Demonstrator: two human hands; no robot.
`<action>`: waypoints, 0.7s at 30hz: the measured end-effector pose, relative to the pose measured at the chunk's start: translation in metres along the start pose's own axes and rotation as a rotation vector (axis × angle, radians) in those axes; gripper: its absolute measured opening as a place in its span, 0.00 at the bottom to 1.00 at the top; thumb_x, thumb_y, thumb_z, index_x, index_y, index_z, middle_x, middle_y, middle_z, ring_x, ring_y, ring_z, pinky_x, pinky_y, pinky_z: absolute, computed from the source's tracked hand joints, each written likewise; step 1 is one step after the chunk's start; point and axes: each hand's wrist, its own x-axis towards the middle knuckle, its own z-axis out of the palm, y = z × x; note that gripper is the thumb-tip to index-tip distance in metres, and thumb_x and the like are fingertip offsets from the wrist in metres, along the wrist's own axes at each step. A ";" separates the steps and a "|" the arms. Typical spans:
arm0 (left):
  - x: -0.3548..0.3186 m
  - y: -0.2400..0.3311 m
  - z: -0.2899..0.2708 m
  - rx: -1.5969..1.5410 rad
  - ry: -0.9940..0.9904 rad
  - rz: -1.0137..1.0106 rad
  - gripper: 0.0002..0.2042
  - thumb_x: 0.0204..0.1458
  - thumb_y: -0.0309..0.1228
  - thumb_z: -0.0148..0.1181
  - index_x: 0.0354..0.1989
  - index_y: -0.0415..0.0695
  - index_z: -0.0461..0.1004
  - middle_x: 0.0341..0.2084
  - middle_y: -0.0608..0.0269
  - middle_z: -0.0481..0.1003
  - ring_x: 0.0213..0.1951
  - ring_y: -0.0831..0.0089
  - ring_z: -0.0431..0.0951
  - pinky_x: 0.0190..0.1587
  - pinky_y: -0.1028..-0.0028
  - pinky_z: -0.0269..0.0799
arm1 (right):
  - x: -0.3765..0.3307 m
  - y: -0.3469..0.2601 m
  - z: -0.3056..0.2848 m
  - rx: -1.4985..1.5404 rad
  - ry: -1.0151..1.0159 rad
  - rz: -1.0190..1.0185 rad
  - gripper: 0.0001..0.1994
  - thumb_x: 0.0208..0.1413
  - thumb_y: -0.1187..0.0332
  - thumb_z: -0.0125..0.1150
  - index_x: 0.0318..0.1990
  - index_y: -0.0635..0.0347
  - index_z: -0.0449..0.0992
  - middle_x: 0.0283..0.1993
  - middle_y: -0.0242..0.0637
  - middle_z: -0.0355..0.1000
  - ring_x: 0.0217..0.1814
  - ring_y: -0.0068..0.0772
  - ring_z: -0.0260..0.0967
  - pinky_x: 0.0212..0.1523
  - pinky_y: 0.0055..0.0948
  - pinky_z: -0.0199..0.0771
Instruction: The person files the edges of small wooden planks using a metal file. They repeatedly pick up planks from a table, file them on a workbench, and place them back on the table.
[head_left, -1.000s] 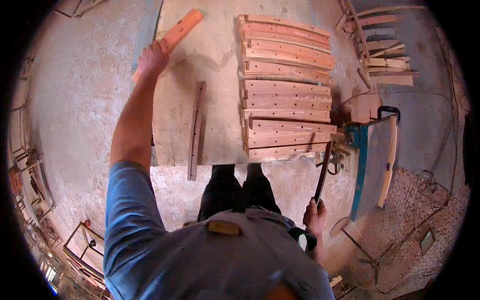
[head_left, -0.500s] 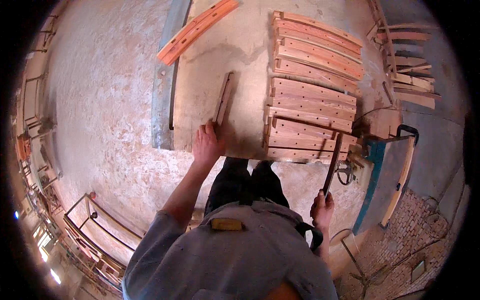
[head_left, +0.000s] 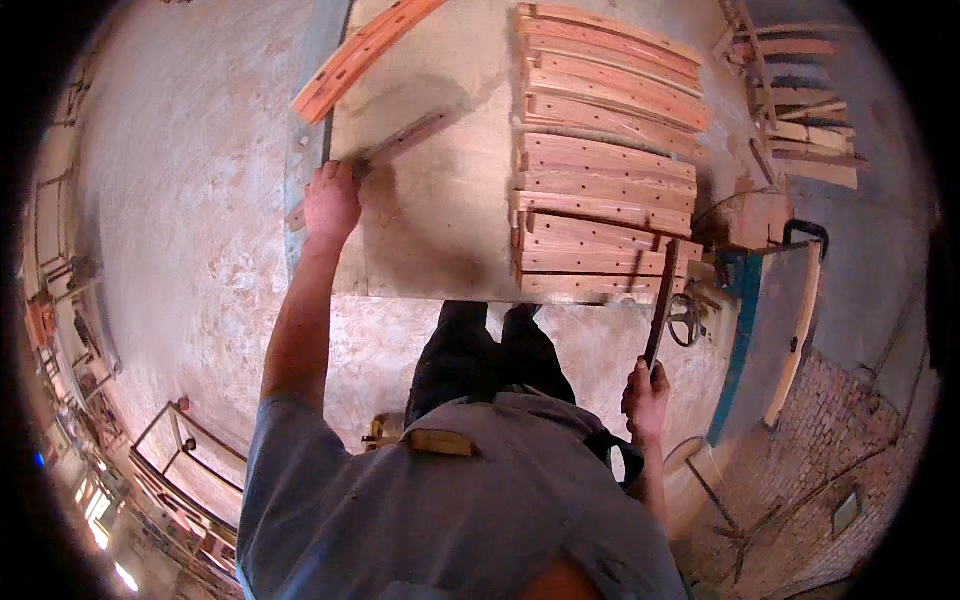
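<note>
While the left hand [head_left: 331, 203] grips a dark strip [head_left: 400, 140] at the worktop [head_left: 450, 230]'s left edge, the right hand [head_left: 648, 398] clasps a hammer [head_left: 660, 300]; the strip may slide off.

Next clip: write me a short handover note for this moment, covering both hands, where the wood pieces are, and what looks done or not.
Left hand: closed on the near end of a dark narrow wooden strip lying at the left edge of the workbench.
Right hand: down by the hip, gripping the handle of a hammer-like tool that points up toward the bench.
Curved reddish slats: laid in overlapping rows along the right side of the bench. One orange curved piece lies at the far left corner.
Done: slats laid out. Left: the strip is in hand, not yet placed among them.
</note>
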 end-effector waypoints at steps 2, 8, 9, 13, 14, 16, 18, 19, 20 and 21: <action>0.002 0.001 0.000 0.011 -0.022 -0.017 0.17 0.48 0.27 0.58 0.48 0.47 0.71 0.42 0.59 0.73 0.47 0.57 0.72 0.46 0.57 0.70 | -0.003 0.005 0.000 -0.026 0.024 0.006 0.12 0.64 0.57 0.53 0.32 0.51 0.63 0.17 0.22 0.56 0.10 0.15 0.50 0.09 0.21 0.51; 0.011 0.001 -0.011 0.028 -0.008 0.018 0.17 0.50 0.28 0.57 0.50 0.48 0.71 0.43 0.60 0.73 0.48 0.58 0.72 0.47 0.57 0.69 | -0.007 0.011 -0.002 0.023 0.057 0.035 0.10 0.63 0.59 0.55 0.34 0.53 0.65 0.18 0.20 0.59 0.12 0.12 0.53 0.10 0.19 0.52; 0.012 0.004 -0.015 0.036 -0.025 0.012 0.17 0.50 0.28 0.57 0.51 0.48 0.71 0.43 0.60 0.73 0.47 0.58 0.72 0.47 0.57 0.69 | -0.007 0.013 -0.002 0.024 0.055 0.032 0.10 0.63 0.59 0.55 0.34 0.53 0.65 0.18 0.21 0.59 0.12 0.13 0.53 0.10 0.19 0.52; 0.027 0.000 -0.014 0.064 -0.012 0.049 0.17 0.51 0.27 0.56 0.51 0.49 0.71 0.43 0.61 0.73 0.47 0.58 0.72 0.46 0.58 0.70 | -0.010 0.011 -0.003 0.083 0.047 0.032 0.10 0.62 0.60 0.54 0.34 0.54 0.66 0.18 0.21 0.59 0.13 0.13 0.54 0.12 0.19 0.53; 0.024 -0.001 -0.011 0.042 0.001 0.082 0.17 0.51 0.27 0.56 0.51 0.49 0.71 0.43 0.61 0.73 0.47 0.59 0.72 0.45 0.58 0.71 | -0.010 0.014 -0.005 0.093 0.058 0.036 0.10 0.62 0.60 0.54 0.34 0.55 0.66 0.18 0.22 0.59 0.13 0.13 0.54 0.12 0.19 0.53; 0.030 -0.008 -0.004 0.038 0.058 0.090 0.16 0.51 0.27 0.56 0.50 0.48 0.72 0.42 0.58 0.74 0.45 0.56 0.73 0.45 0.57 0.71 | -0.005 0.023 -0.006 0.075 0.056 -0.004 0.10 0.62 0.60 0.55 0.34 0.54 0.66 0.18 0.22 0.59 0.13 0.14 0.54 0.11 0.19 0.53; 0.030 0.007 -0.015 0.042 -0.051 -0.006 0.16 0.51 0.26 0.56 0.49 0.47 0.72 0.42 0.56 0.74 0.45 0.54 0.73 0.46 0.57 0.71 | -0.008 0.022 -0.009 0.062 0.075 0.012 0.10 0.62 0.61 0.55 0.34 0.55 0.66 0.18 0.23 0.59 0.13 0.14 0.54 0.11 0.20 0.53; 0.031 -0.012 -0.001 0.036 -0.068 0.006 0.16 0.51 0.26 0.56 0.49 0.47 0.72 0.41 0.55 0.74 0.45 0.53 0.73 0.47 0.56 0.71 | -0.008 0.023 -0.011 0.039 0.062 -0.014 0.09 0.62 0.61 0.55 0.35 0.56 0.67 0.19 0.23 0.59 0.13 0.15 0.54 0.11 0.20 0.54; 0.035 -0.027 0.014 0.036 -0.075 0.021 0.16 0.51 0.25 0.55 0.49 0.47 0.72 0.41 0.54 0.75 0.45 0.52 0.73 0.47 0.56 0.71 | -0.004 0.025 -0.011 0.042 0.062 -0.021 0.10 0.62 0.60 0.55 0.37 0.57 0.68 0.19 0.23 0.60 0.13 0.15 0.54 0.11 0.21 0.53; 0.036 -0.020 0.014 0.035 -0.043 0.088 0.16 0.50 0.25 0.56 0.49 0.47 0.72 0.41 0.53 0.74 0.45 0.52 0.73 0.47 0.56 0.71 | -0.005 0.025 -0.011 0.035 0.068 -0.004 0.10 0.62 0.60 0.55 0.38 0.57 0.69 0.19 0.22 0.60 0.13 0.14 0.53 0.12 0.20 0.53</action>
